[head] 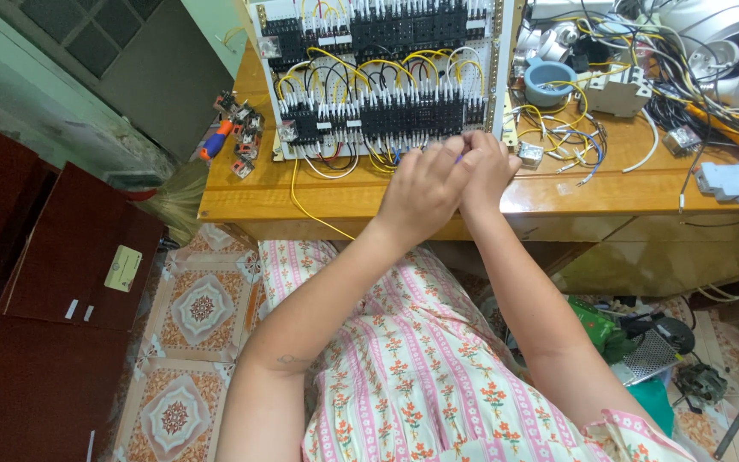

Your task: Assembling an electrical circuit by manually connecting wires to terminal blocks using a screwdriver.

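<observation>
— Left hand? 
— Curled, knuckles up, fingers bunched toward the right hand; pressed against it at the fingertips. Whether anything was pinched inside: impossible to tell.

— And the right hand? 
— Likewise closed, fingers folded in against the left. A small purple-blue bit peeped out between the two, seemingly gripped, too small to identify.

— Just beyond the fingertips? 
— Lower edge of a white perforated wiring board, stood nearly upright on the wooden table. Rows of black terminal blocks directly ahead of the knuckles, looped over with yellow wires. Both hands touching or nearly touching the bottom row.

— Beside the left hand? 
— One long yellow wire trailing down off the board across the tabletop toward the table's near edge. Farther out on that side, a red-and-blue-handled screwdriver and a cluster of small loose parts near the table's corner.

— Beside the right hand? 
— A small clear relay close by, then loose blue, white and yellow wire offcuts. Farther off, a blue cup-like holder, a white breaker unit, and a grey flat part well apart.

— Below the wrists? 
— Pink floral striped garment over the lap, patterned floor tiles out past the left forearm.
</observation>
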